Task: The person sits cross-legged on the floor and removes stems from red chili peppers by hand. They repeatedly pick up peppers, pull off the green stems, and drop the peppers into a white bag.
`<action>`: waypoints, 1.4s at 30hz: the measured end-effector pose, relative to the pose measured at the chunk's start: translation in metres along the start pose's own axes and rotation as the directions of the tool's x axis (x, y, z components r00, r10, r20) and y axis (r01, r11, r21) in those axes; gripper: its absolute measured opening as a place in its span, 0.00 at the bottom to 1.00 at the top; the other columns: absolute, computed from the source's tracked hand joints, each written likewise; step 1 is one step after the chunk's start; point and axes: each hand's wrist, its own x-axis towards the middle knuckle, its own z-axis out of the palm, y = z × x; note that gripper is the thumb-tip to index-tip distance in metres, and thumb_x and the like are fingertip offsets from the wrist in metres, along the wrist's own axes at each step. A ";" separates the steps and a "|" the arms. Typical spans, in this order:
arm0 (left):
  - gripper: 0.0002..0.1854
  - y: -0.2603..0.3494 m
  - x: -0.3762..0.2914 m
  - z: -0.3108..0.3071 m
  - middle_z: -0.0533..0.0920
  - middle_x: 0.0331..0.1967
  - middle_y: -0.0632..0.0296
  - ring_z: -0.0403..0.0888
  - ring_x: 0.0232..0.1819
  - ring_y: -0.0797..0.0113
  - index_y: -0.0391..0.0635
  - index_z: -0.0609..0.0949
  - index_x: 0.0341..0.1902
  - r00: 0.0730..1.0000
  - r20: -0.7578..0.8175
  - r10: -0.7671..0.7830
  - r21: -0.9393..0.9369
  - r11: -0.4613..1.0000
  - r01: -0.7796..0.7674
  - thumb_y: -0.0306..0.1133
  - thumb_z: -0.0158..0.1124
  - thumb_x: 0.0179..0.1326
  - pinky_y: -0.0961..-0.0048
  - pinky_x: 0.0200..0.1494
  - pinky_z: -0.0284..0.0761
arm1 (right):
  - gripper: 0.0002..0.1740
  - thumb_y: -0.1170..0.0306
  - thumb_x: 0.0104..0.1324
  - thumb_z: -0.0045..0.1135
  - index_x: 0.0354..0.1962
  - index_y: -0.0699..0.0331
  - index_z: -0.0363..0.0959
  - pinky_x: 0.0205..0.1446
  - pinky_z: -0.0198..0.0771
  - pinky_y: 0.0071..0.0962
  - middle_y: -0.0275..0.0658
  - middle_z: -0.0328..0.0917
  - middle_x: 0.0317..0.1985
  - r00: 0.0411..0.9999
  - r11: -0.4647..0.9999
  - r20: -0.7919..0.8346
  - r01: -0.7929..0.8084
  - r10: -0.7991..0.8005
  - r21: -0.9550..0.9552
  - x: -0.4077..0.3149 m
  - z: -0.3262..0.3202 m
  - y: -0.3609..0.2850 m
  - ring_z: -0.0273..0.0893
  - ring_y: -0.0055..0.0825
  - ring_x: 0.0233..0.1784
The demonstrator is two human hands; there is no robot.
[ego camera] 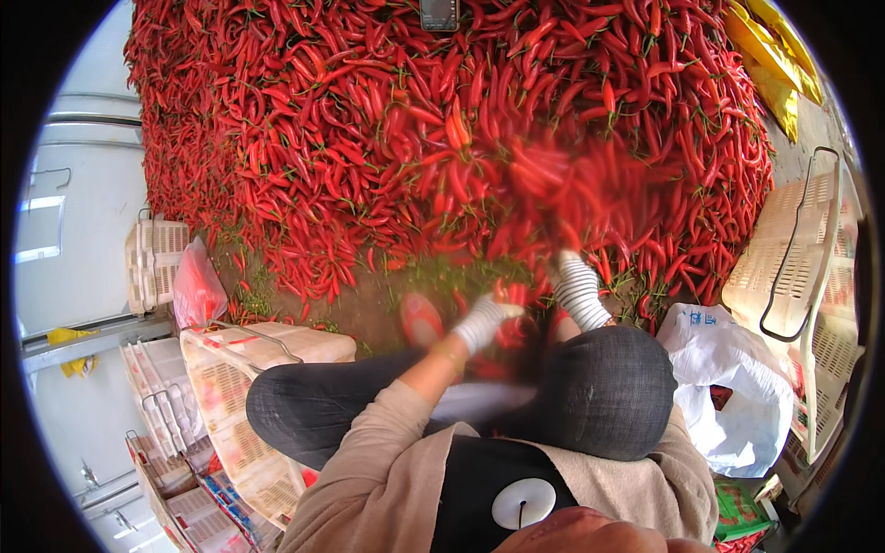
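Note:
A large heap of red chili peppers [332, 152] with green stems fills the ground before me. My left hand [482, 319], in a white striped glove, is closed on a few red chili peppers [511, 294] between my knees. Further right, my right hand [579, 283], in a striped glove, reaches to the heap's lower edge. Its fingertips are blurred among the peppers, so I cannot tell whether it grips any. Peppers just above it are smeared by motion. More red peppers lie below my hands, between my legs.
Plastic crates stand at my left [235, 408] and right [781, 249]. A white plastic bag [733, 387] sits by my right knee. A pink bag [199, 283] and yellow sacks [778, 62] lie further out. A phone [440, 14] rests on the heap. Loose stems litter the floor.

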 end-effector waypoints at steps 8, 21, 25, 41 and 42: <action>0.12 0.012 0.008 -0.002 0.80 0.27 0.60 0.78 0.30 0.64 0.41 0.79 0.37 0.996 0.031 0.089 -0.267 0.961 -0.078 0.26 0.67 0.46 0.67 0.34 0.77 | 0.16 0.63 0.59 0.51 0.41 0.64 0.65 0.31 0.72 0.46 0.53 0.73 0.36 0.989 0.943 -0.146 -0.062 0.014 -0.328 0.049 -0.034 -0.003 0.75 0.50 0.32; 0.14 0.008 0.018 -0.012 0.80 0.31 0.61 0.77 0.33 0.64 0.42 0.78 0.39 0.993 0.047 0.104 -0.343 0.936 -0.082 0.24 0.66 0.46 0.68 0.38 0.75 | 0.17 0.69 0.57 0.52 0.42 0.68 0.62 0.41 0.72 0.39 0.50 0.75 0.36 0.994 0.975 0.020 -0.105 0.111 -0.198 0.017 -0.021 0.001 0.76 0.46 0.36; 0.18 0.009 0.014 -0.014 0.80 0.33 0.59 0.78 0.35 0.62 0.43 0.76 0.45 0.982 0.170 0.087 -0.336 0.941 -0.026 0.25 0.65 0.47 0.64 0.39 0.76 | 0.17 0.75 0.55 0.55 0.43 0.70 0.67 0.40 0.69 0.28 0.40 0.74 0.31 0.996 0.826 -0.074 -0.003 0.054 0.564 -0.009 0.009 0.003 0.72 0.30 0.32; 0.18 -0.007 0.018 0.016 0.80 0.33 0.61 0.79 0.33 0.65 0.42 0.77 0.41 0.980 0.066 0.186 0.246 0.949 -0.196 0.22 0.68 0.43 0.70 0.38 0.76 | 0.14 0.63 0.66 0.47 0.27 0.65 0.69 0.28 0.65 0.31 0.38 0.72 0.20 0.989 0.850 -0.024 -0.110 0.143 0.515 -0.032 -0.008 -0.018 0.73 0.29 0.25; 0.16 -0.005 0.016 0.016 0.80 0.31 0.61 0.79 0.31 0.66 0.41 0.77 0.40 0.979 0.066 0.194 0.252 0.946 -0.205 0.23 0.66 0.43 0.72 0.39 0.75 | 0.15 0.62 0.67 0.47 0.28 0.65 0.69 0.28 0.65 0.30 0.36 0.73 0.21 0.944 0.676 0.166 -0.320 0.284 0.664 -0.030 -0.008 -0.012 0.72 0.28 0.24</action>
